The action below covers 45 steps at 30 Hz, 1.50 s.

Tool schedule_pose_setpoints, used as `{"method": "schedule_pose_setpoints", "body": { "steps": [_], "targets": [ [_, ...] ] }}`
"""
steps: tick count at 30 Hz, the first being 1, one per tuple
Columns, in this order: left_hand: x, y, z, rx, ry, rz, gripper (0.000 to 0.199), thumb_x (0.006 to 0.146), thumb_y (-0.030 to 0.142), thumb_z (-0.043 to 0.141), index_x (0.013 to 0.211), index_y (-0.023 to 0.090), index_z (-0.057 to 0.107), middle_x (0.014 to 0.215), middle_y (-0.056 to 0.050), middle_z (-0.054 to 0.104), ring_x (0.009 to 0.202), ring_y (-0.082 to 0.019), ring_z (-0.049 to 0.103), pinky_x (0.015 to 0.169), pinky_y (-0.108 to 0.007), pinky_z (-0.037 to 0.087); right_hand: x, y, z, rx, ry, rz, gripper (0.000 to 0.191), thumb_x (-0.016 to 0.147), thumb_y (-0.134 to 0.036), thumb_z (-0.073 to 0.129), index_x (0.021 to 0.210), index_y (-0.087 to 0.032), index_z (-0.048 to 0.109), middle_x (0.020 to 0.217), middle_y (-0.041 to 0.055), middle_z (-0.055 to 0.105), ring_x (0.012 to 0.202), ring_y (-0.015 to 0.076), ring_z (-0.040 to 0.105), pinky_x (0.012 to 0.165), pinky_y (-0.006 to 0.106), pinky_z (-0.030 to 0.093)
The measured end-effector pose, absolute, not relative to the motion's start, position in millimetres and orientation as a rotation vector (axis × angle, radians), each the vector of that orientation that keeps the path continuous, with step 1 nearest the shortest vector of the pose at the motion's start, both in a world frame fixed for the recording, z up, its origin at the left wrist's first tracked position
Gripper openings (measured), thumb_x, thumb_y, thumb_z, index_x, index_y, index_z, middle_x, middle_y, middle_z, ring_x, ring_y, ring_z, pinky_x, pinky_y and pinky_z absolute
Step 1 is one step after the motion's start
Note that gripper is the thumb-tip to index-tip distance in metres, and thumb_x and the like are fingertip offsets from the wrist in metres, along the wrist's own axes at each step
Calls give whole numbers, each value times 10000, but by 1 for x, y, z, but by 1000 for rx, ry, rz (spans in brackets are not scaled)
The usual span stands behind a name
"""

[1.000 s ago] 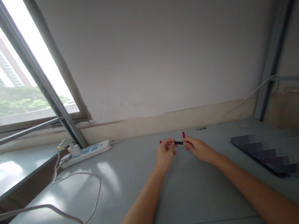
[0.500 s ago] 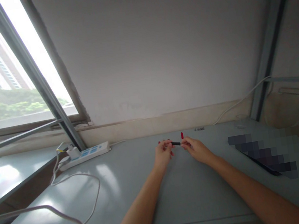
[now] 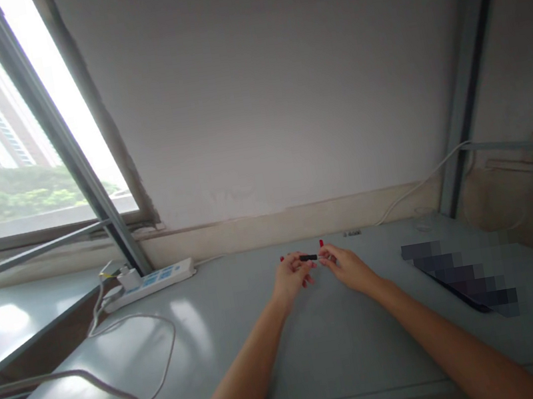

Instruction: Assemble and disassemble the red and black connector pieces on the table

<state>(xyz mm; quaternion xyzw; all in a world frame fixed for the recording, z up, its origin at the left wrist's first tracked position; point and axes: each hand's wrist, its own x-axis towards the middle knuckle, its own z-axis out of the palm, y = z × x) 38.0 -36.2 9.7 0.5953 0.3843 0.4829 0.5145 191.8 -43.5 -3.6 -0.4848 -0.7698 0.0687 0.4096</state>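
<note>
Over the back half of the desk, my left hand (image 3: 290, 278) pinches a small black rod (image 3: 309, 257), held nearly level. The fingertips of my right hand (image 3: 342, 265) close on its right end, where a short pale bit shows between rod and fingers. What that bit is cannot be made out. A small red piece (image 3: 321, 243) sticks up just behind my right fingers; whether they touch it is unclear. Red also shows at the back of my left hand, too small to name.
Several tiny silvery pieces (image 3: 351, 234) lie at the desk's back edge. To the left is a white power strip (image 3: 158, 281) with plugs and a looping white cable (image 3: 172, 352). A dark, pixelated flat object (image 3: 448, 278) lies right. Metal posts (image 3: 460, 81) rise at both sides.
The view has shifted slightly. Both hands keep their grip, and a pale bit now shows between the black rod and my right fingertips. My left fingers have opened a little below the rod.
</note>
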Motion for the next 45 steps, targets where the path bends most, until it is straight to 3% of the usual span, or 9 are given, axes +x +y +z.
{"method": "schedule_pose_setpoints", "body": {
  "steps": [6,14,26,34,40,45],
  "targets": [
    [37,-44,20,1437,905,1173,112,665,223,571,700,127,527,606,16,601,354,-37,451,362,-170,303,187,-48,-4,-1144,-1932,180,215,812,-245,409,940,-190,572,908,59,637,806,147,575,722,263,424],
    [46,-49,29,1540,1011,1203,54,660,168,537,631,126,520,495,40,542,361,-43,436,354,-156,310,186,-56,-5,-1157,-1908,171,185,791,-252,447,865,-163,592,789,36,600,630,106,510,614,224,405],
    [49,-47,19,1557,1126,1226,96,669,162,529,591,136,480,456,59,479,350,-45,416,353,-160,308,185,-58,-5,-1390,-1852,260,61,700,-213,544,686,-158,567,580,-12,546,518,90,462,491,196,328],
    [49,-37,10,1630,1260,1147,101,707,185,501,623,145,460,573,23,536,378,-50,426,383,-175,329,195,-57,-7,-1641,-1846,332,35,668,-117,558,646,-143,552,566,5,554,514,94,479,498,195,325],
    [59,-28,-3,2026,1476,952,83,656,169,560,591,140,517,647,-39,590,619,-131,555,572,-222,398,217,-39,-5,-1768,-1792,356,32,648,-127,566,618,-134,574,599,26,581,551,100,500,531,199,347],
    [79,-26,-7,2112,1576,859,46,660,166,535,653,148,577,729,-79,629,739,-182,572,637,-252,400,228,-21,-4,-1755,-1728,466,70,611,-154,567,541,-149,559,533,-5,554,511,99,481,499,204,345]
  ]
}}
